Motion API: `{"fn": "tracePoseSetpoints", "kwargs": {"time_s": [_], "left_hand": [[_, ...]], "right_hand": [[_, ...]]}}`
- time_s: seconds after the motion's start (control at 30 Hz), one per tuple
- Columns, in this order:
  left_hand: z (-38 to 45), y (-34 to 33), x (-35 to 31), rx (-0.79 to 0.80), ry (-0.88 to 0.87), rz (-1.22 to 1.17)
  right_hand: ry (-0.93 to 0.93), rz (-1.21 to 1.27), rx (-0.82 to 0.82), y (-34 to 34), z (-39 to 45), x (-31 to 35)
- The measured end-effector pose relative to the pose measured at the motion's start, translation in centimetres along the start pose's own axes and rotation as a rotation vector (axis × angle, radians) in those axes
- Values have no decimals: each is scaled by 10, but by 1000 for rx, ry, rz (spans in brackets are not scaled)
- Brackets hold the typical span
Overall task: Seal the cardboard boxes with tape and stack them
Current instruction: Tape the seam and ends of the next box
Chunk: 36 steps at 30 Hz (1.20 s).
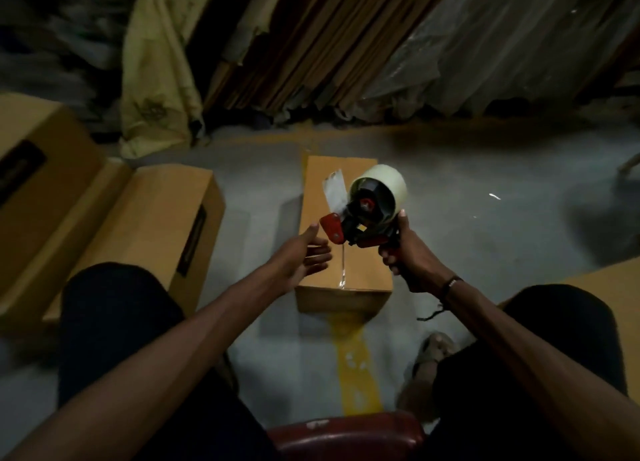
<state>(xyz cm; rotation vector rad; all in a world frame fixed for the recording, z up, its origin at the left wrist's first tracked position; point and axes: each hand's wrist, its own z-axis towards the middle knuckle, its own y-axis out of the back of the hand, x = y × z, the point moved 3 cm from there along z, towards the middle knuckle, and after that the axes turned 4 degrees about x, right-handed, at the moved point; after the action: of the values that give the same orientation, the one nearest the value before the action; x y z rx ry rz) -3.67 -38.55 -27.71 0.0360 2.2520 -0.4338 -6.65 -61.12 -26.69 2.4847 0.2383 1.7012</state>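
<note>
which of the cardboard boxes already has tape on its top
The middle box on the floor between the hands; a clear tape strip runs along its top. The boxes at left show none.

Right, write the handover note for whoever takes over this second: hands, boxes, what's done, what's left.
Right hand grips the tape gun by its handle, held above the middle box.
Left hand is open, fingers straight, reaching toward the gun's red front; a loose tape end sticks up.
A tape strip shows along the near part of the middle box's seam.
Two boxes lie to the left.
Left: finish sealing, then stack.
</note>
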Motion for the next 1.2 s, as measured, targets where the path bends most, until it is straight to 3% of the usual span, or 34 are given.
{"fn": "tracePoseSetpoints", "kwargs": {"time_s": [0.2, 0.57, 0.67, 0.9, 1.1, 1.2], "left_hand": [[-12, -6, 5, 99, 72, -388], [-3, 10, 7, 122, 101, -752], [-1, 8, 8, 131, 103, -586], [0, 20, 10, -161, -112, 36], [19, 42, 28, -359, -91, 67], [37, 68, 45, -496, -66, 261]], "right_hand": [[22, 16, 114, -16, -2, -2], [7, 64, 202, -14, 13, -2], [24, 26, 229, -13, 15, -3], [38, -92, 263, -25, 19, -8], [61, -202, 253, -34, 27, -17], [58, -328, 252, -31, 37, -32]]}}
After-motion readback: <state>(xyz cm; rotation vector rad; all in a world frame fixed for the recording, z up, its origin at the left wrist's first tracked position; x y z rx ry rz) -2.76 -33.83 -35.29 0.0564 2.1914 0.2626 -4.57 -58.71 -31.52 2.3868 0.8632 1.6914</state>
